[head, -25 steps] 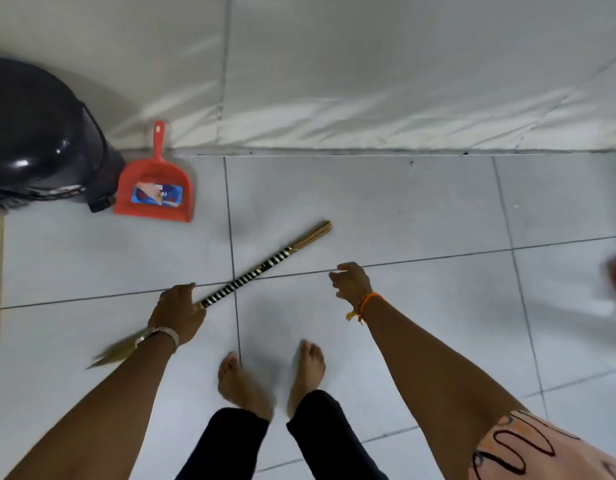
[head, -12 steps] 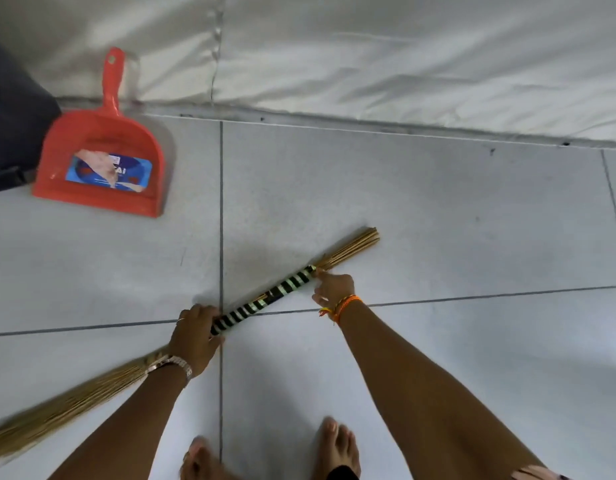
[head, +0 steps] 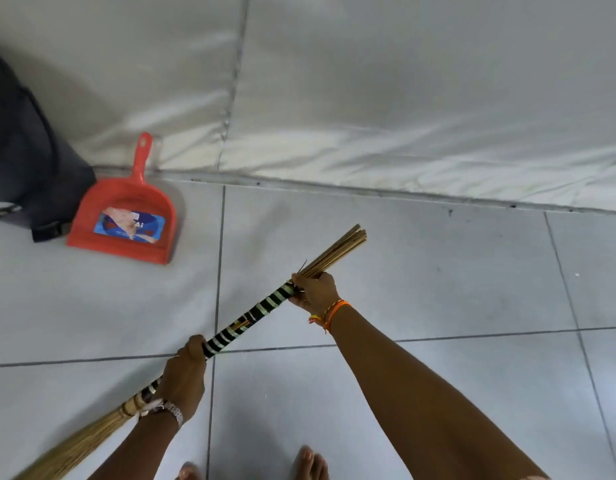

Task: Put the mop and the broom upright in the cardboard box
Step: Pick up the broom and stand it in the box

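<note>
A stick broom (head: 251,318) with a black-and-white banded handle runs from lower left to upper right, lifted off the grey tiles. Its straw brush trails out at the lower left and the bare stick ends fan out at the upper right. My left hand (head: 183,375) grips the handle close to the brush. My right hand (head: 315,289) grips the other end where the banding meets the bare sticks. No mop and no cardboard box appear in the head view.
A red dustpan (head: 126,220) lies on the floor at the left, against the white wall (head: 403,98). A dark bag (head: 26,157) sits beside it at the far left. My bare feet (head: 310,462) show at the bottom edge.
My right hand has closed on the broom's upper end. Both hands have raised the broom off the floor, and the view has tilted up toward the wall.
</note>
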Demonstrator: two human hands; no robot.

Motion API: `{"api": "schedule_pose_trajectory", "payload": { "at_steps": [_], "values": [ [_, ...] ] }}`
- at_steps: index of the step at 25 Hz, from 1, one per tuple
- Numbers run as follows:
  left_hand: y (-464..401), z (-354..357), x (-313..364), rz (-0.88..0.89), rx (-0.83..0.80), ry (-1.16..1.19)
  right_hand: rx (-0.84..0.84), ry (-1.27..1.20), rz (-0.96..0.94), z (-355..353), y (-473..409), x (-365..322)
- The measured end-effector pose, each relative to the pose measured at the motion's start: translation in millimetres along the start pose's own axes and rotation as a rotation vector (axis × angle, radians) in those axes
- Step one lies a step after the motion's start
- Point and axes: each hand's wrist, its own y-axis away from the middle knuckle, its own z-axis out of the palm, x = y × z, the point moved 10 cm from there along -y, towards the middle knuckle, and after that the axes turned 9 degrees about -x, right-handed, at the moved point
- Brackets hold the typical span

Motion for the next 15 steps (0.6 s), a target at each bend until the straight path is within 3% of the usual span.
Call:
{"api": "schedule_pose_trajectory", "payload": {
  "at_steps": [4, 8, 12, 15],
  "values": [
    [59, -114, 44, -0.052, 0.053, 0.081, -0.111, 0.035, -0.171, 45, 120, -126],
    [168, -269, 79, -0.161, 0.154, 0.387, -0.255, 0.147, -0.345, 123, 291, -243],
    [281, -400, 106, -0.028, 0.198, 0.469, -0.412, 0.385, -0.617, 223, 471, -339],
    [350, -470, 86, -0.004, 0.26, 0.458, -0.574, 0.632, -0.796, 316, 584, -371]
  ]
}}
